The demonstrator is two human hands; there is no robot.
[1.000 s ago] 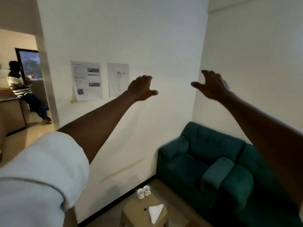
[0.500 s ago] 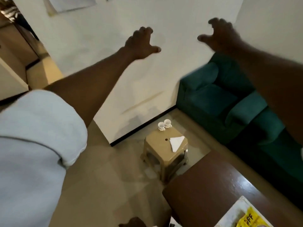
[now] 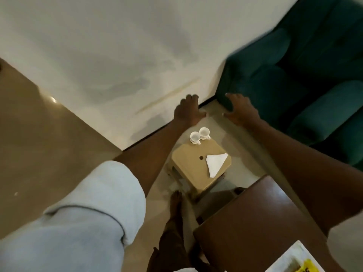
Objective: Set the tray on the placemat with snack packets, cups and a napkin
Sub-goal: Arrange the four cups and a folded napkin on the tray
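Little of the setting looks done; the left hand (image 3: 187, 112) and the right hand (image 3: 240, 110) reach forward with fingers spread, grasping nothing; the two cups (image 3: 200, 135) stand touching at the far corner of the beige stool (image 3: 188, 165), and the folded napkin (image 3: 215, 162) lies on its near right side; a white-edged thing (image 3: 290, 256) bearing a yellow packet (image 3: 308, 266) sits on the brown table (image 3: 255, 222), tray or placemat I cannot tell; cups and napkin seemingly remain to be fetched.
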